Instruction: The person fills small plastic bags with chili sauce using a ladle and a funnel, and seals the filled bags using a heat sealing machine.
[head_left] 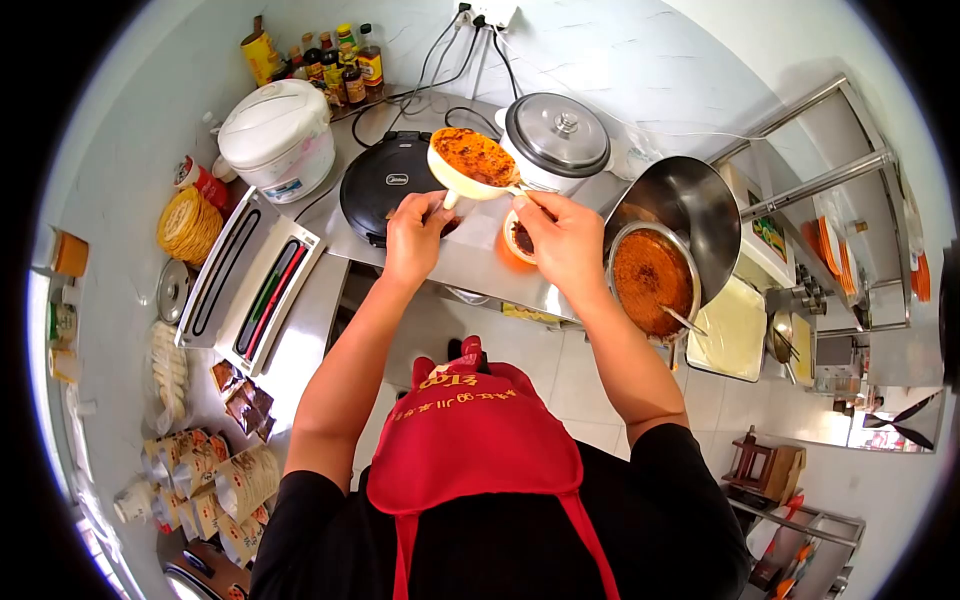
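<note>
Nearest to me is the person's red apron [470, 435], with yellow lettering on it, worn over a black shirt [650, 510]; both bare forearms reach forward over the steel counter [460, 265]; the left hand [415, 238] has its thumb and fingers closed about the short pale spout under a yellow funnel [440, 172], and the right hand [562, 238] grips the same funnel at its rim on the other side; the funnel is held tilted above the counter, and inside it lies an orange-red mass with dark bits; just beside the right hand, below the funnel, stands a jar [507, 255] with orange-red and dark contents, partly hidden by the fingers; to the right, a pot of red-brown sauce [650, 275] has a metal handle [683, 320] leaning out of it, and a large dark wok [690, 205] is next to it; at the left lies the opened bag sealer [250, 285]; behind the hands there are a round black appliance [375, 190] and a cooker with a steel lid [560, 130]; farther, a white rice cooker [277, 135] stands near the sauce bottles [370, 62] by the wall.
</note>
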